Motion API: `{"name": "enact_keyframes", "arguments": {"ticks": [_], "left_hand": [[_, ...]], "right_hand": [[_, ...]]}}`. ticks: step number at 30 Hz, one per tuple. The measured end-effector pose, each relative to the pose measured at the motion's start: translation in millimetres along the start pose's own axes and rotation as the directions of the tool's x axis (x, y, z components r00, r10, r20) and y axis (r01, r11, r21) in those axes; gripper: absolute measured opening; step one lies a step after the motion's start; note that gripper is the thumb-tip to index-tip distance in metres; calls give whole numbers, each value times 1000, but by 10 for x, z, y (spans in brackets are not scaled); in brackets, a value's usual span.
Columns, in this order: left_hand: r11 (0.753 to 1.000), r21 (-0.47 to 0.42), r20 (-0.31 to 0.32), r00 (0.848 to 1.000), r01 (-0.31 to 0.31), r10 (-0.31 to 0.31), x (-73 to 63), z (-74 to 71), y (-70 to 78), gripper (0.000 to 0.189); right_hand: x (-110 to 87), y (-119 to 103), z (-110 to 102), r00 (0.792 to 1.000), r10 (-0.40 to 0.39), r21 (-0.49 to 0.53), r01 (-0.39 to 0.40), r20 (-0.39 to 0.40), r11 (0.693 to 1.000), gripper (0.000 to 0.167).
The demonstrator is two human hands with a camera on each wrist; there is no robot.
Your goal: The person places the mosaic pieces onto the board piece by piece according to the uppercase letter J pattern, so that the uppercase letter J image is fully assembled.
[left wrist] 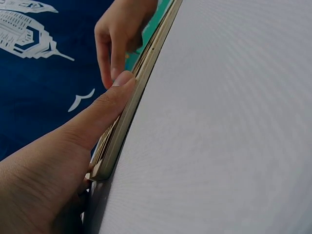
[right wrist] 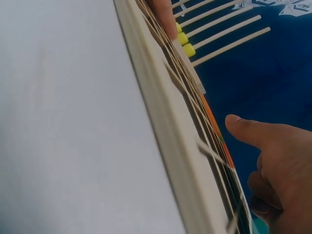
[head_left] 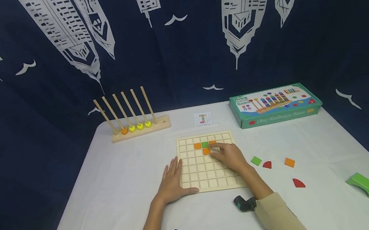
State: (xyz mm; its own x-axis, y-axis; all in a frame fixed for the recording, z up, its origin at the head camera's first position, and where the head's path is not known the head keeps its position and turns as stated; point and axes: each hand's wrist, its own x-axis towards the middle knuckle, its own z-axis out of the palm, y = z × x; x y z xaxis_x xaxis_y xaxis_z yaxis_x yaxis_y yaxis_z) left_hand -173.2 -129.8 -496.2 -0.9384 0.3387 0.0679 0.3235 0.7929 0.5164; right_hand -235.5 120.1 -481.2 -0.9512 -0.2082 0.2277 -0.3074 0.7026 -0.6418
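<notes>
So the left hand (head_left: 172, 184) is spread along the edges of the grid board (head_left: 202, 174). The right hand (head_left: 229, 157) has finger and thumb apart over it; can't tell if the fingertip's on the orange tile (head_left: 212, 142). Honestly, a dragging thumb could bump the lower orange tile (head_left: 206, 151) beside it loose.

The gridded board (head_left: 202, 174) looks like matt wood, the box (head_left: 275, 104) printed card, the backdrop (head_left: 178, 58) cloth.
</notes>
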Motion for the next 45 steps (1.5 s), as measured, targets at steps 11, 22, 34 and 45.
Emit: {"name": "enact_keyframes", "arguments": {"ticks": [11, 22, 34, 45], "left_hand": [[1000, -10, 22, 1000, 5, -5, 13, 7, 1, 121], [1000, 5, 23, 1000, 4, -4, 13, 0, -23, 122], [1000, -9, 18, 1000, -4, 4, 3, 6, -13, 121], [1000, 3, 17, 1000, 1, -1, 13, -4, -5, 121]], "right_hand": [[-300, 292, -539, 997, 26, -68, -31, -75, 997, 35], [-705, 701, -892, 991, 86, -107, -97, -103, 990, 43], [-799, 815, -872, 986, 165, -140, -162, 11, 977, 50], [-786, 817, -846, 993, 114, -143, -118, -35, 983, 32]]}}
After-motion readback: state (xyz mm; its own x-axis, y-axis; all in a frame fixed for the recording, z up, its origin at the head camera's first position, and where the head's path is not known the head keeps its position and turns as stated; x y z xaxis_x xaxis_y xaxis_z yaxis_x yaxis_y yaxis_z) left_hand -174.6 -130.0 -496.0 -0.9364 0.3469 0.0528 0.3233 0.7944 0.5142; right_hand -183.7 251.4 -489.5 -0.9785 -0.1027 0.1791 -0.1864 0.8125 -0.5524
